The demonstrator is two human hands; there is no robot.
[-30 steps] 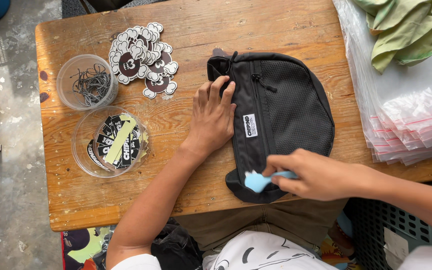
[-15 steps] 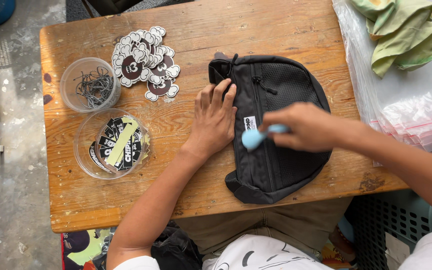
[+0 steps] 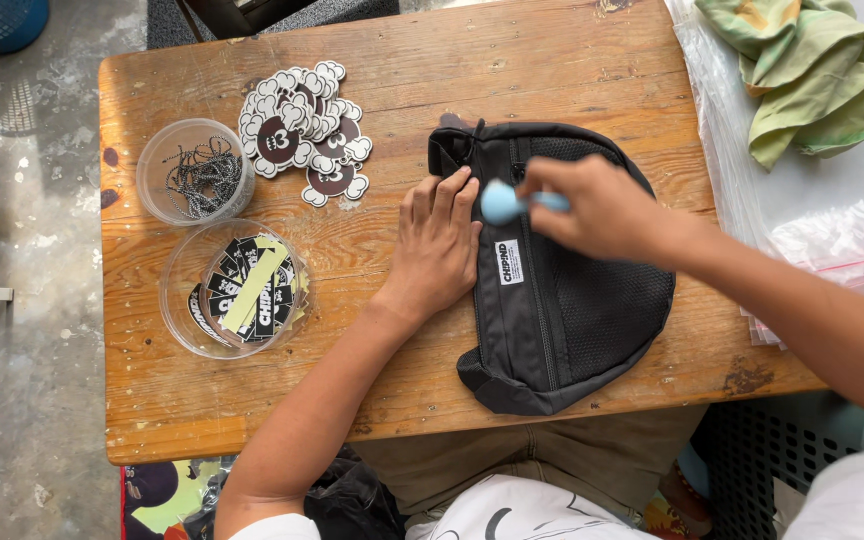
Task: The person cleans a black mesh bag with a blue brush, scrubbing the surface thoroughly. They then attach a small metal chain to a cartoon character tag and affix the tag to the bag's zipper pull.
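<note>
While the wooden bench (image 3: 552, 60) carries everything, a black waist bag (image 3: 562, 300) with mesh panels lies toward its right end, reaching the near edge. On the bag's left edge the left hand (image 3: 437, 250) lies flat, fingers together and outstretched. Above the bag's upper part the right hand (image 3: 602, 205) has its fingers clamped on a small light-blue tool (image 3: 502, 202). Near the left edge sit two clear tubs, one of stickers (image 3: 237, 290), one of ball chains (image 3: 195, 172), beside a pile of die-cut stickers (image 3: 304, 130).
</note>
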